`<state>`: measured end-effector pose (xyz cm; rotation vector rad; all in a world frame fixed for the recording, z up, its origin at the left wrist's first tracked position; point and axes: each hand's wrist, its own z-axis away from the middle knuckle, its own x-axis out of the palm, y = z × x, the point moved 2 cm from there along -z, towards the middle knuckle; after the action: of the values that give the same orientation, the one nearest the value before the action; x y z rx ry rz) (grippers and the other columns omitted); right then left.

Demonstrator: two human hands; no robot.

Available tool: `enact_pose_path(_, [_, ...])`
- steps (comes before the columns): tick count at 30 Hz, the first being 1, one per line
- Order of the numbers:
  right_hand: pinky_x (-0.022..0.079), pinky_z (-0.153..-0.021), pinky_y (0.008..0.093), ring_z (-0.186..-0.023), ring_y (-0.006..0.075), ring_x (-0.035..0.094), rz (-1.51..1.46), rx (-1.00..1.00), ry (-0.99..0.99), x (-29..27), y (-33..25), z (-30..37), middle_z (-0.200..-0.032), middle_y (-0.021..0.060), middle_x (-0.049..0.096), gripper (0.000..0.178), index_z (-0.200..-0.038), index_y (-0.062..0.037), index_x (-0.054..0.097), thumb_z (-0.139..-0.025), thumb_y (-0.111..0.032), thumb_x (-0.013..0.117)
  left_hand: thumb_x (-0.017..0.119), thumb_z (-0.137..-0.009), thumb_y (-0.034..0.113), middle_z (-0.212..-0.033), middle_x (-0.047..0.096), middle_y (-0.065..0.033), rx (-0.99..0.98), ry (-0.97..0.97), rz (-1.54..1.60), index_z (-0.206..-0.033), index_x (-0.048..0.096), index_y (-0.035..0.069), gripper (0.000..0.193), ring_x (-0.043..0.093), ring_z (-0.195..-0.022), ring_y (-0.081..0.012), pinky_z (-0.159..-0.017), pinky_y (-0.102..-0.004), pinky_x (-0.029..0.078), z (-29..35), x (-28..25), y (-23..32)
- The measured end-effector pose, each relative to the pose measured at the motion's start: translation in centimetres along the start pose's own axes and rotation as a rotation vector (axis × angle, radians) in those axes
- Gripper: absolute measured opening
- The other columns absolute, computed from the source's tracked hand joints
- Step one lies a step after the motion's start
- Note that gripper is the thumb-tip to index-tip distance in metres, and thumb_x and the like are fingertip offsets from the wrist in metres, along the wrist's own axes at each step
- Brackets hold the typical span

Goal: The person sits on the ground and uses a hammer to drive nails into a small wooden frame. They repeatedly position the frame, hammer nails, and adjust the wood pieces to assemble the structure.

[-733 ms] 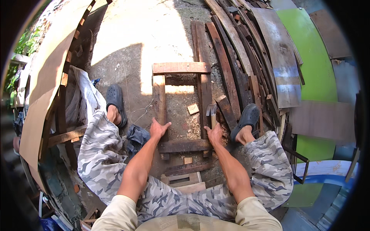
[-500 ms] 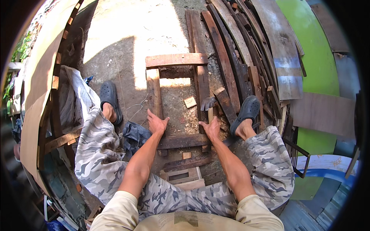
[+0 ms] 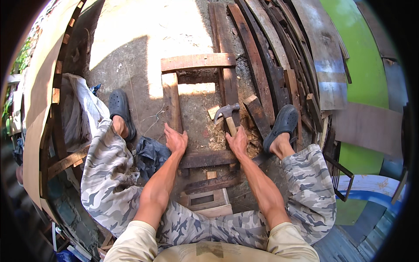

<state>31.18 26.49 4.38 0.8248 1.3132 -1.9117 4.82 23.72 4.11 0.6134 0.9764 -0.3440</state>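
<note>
On the ground between my feet lies a rectangular wooden frame (image 3: 198,62) of rough boards. My left hand (image 3: 176,140) is closed round its left side rail (image 3: 172,98), thumb on the inner side and fingers on the outer. A claw hammer (image 3: 228,112) with a pale wooden handle is in my right hand (image 3: 237,141), which is closed round the handle beside the frame's right rail. The hammer's metal head tilts left over that rail. A small pale wood block (image 3: 214,112) sits partly behind the hammer head. The near crosspiece (image 3: 207,159) spans between my wrists.
Long dark planks (image 3: 257,56) are piled along the right. A short beam (image 3: 256,114) lies by my right clog (image 3: 281,126). Crumpled dark plastic (image 3: 150,153) is near my left knee. Wood shavings (image 3: 217,139) litter the ground inside the frame. Behind the near crosspiece sits a small wooden piece (image 3: 214,201).
My right hand has turned the hammer, so its head now swings up and left over the right rail. My left hand stays on the left rail. The view has shifted slightly.
</note>
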Motion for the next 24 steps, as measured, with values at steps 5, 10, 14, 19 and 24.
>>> enact_pose_path(5, [0.049, -0.081, 0.0487, -0.091, 0.0429, 0.062, -0.068, -0.036, -0.003, -1.4, -2.0, -3.4, -0.098, 0.0234, 0.063, 0.040, -0.099, 0.0035, 0.057, -0.075, -0.019, 0.079, 0.079, -0.074, 0.024, -0.142, 0.043, -0.0214, 0.004, 0.022, 0.067, -0.148, 0.024, 0.002, 0.095, 0.052, -0.123, -0.0434, -0.096, -0.0575, 0.045, -1.3, -1.0, 2.0])
enact_pose_path(10, [0.050, -0.082, 0.0499, -0.095, 0.0435, 0.061, -0.003, -0.009, -0.074, -1.2, -3.2, -5.0, -0.104, 0.0257, 0.061, 0.043, -0.100, 0.0049, 0.055, -0.077, -0.023, 0.079, 0.078, -0.074, 0.023, -0.143, 0.043, -0.0204, -0.029, 0.014, 0.037, -0.149, 0.024, 0.003, 0.094, 0.053, -0.122, -0.0430, -0.096, -0.0586, 0.045, -2.9, -1.8, 3.8])
enact_pose_path(14, [0.051, -0.082, 0.0514, -0.098, 0.0460, 0.060, 0.054, -0.075, -0.057, 0.2, -3.1, -5.3, -0.116, 0.0282, 0.053, 0.051, -0.106, 0.0059, 0.048, -0.079, -0.025, 0.079, 0.080, -0.074, 0.026, -0.146, 0.041, -0.0208, -0.023, 0.016, 0.057, -0.149, 0.023, 0.006, 0.097, 0.050, -0.127, -0.0424, -0.099, -0.0600, 0.043, -4.0, -1.2, 3.4])
enact_pose_path(19, [0.051, -0.091, 0.0507, -0.109, 0.0489, 0.058, 0.167, 0.059, -0.235, -0.5, -4.8, -4.7, -0.132, 0.0315, 0.045, 0.062, -0.118, 0.0044, 0.039, -0.077, -0.018, 0.079, 0.080, -0.073, 0.022, -0.133, 0.044, -0.0192, -0.059, 0.006, -0.043, -0.150, 0.019, 0.006, 0.100, 0.050, -0.123, -0.0398, -0.095, -0.0545, 0.048, -3.4, -1.6, 4.2])
enact_pose_path(24, [0.050, -0.092, 0.0521, -0.111, 0.0480, 0.058, 0.095, 0.302, -0.216, -1.8, -7.1, -4.7, -0.134, 0.0309, 0.048, 0.070, -0.132, 0.0009, 0.035, -0.084, -0.031, 0.074, 0.081, -0.073, 0.022, -0.125, 0.044, -0.0181, -0.048, 0.039, -0.095, -0.150, 0.018, 0.007, 0.101, 0.052, -0.117, -0.0388, -0.089, -0.0523, 0.052, -3.7, -1.3, 3.9])
